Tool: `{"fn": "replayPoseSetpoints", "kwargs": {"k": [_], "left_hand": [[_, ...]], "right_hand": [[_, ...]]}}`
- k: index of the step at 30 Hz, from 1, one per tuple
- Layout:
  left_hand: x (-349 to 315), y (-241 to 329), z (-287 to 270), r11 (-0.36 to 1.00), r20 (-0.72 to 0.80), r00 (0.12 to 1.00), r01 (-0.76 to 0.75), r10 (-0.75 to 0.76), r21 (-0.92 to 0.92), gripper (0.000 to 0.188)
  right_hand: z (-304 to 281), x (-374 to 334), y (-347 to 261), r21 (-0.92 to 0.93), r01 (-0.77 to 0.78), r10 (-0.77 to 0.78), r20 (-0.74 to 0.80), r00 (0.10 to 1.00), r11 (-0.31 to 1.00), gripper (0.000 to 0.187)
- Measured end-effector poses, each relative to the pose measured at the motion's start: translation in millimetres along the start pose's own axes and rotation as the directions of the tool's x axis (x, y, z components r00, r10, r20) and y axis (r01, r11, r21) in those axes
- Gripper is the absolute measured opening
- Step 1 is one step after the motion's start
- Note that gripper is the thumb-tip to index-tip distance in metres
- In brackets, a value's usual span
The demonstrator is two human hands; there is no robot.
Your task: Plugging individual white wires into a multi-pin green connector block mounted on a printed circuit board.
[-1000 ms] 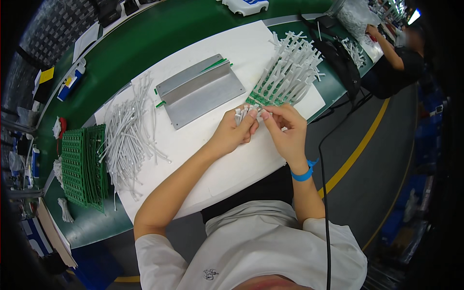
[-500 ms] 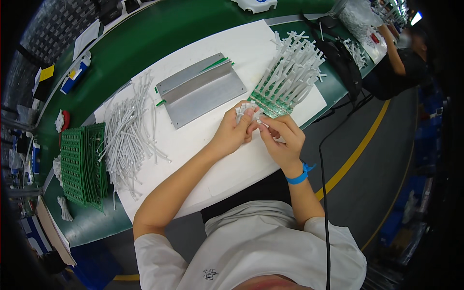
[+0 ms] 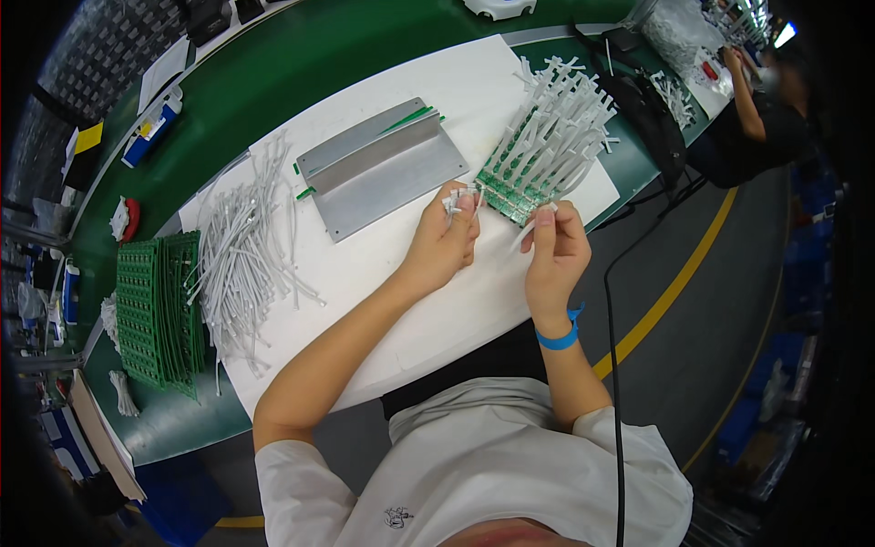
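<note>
My left hand [image 3: 440, 244] is closed around a small bunch of short white cables [image 3: 461, 199], whose connector ends stick out past the thumb. Between the thumb and fingers of my right hand [image 3: 558, 253] is a single white cable [image 3: 526, 239], its tail hanging down to the left. That hand is at the near right corner of a green circuit board panel [image 3: 509, 201]; whether the cable's end touches the board is hidden by the fingers. Rows of white cables [image 3: 567, 123] stand up from the panel.
Left of the panel lies an angled grey metal fixture [image 3: 392, 178] on a white sheet [image 3: 365, 301]. Farther left are a heap of loose white cables [image 3: 239, 260] and a stack of green boards [image 3: 153, 314]. A black cord [image 3: 609, 301] hangs at right; another person [image 3: 766, 118] works beyond.
My hands have come apart. The right one has moved right to the panel's near corner with one cable, while the left stays almost in place holding the bunch.
</note>
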State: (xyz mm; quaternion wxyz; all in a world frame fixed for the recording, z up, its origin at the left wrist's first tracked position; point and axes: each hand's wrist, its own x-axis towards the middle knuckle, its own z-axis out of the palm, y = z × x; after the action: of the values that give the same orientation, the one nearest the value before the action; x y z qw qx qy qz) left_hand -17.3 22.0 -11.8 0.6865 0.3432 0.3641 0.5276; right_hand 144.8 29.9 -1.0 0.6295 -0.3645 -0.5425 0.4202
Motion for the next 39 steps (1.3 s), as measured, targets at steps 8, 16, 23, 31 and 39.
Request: {"fn": "replayPoseSetpoints", "kwargs": {"k": [8, 16, 23, 31, 39], "left_hand": [[-0.2, 9.1, -1.4, 0.966, -0.049, 0.99, -0.114, 0.129, 0.231, 0.026], [-4.7, 18.1, 7.3, 0.949, -0.005, 0.995, -0.093, 0.099, 0.3, 0.018], [-4.2, 8.1, 5.8, 0.886, 0.017, 0.967, -0.239, 0.253, 0.397, 0.014], [-12.0, 4.1, 12.5, 0.657, 0.105, 0.927, -0.332, 0.359, 0.677, 0.012], [-12.8, 4.5, 12.2, 0.516, 0.248, 0.889, -0.431, 0.386, 0.741, 0.029]], "right_hand": [[-9.0, 3.9, -7.1, 0.018, -0.337, 0.331, 0.156, 0.931, 0.941, 0.016], [-12.7, -0.7, -2.9, -0.021, -0.374, 0.369, 0.223, 0.902, 0.927, 0.02], [-20.3, 15.2, -6.0, -0.256, -0.297, 0.363, 0.266, 0.893, 0.92, 0.017], [-40.0, 86.3, -40.8, -0.746, 0.282, 0.194, 0.48, 0.855, 0.603, 0.014], [-32.7, 129.6, -37.7, -0.72, 0.566, 0.338, 0.691, 0.639, 0.402, 0.011]]}}
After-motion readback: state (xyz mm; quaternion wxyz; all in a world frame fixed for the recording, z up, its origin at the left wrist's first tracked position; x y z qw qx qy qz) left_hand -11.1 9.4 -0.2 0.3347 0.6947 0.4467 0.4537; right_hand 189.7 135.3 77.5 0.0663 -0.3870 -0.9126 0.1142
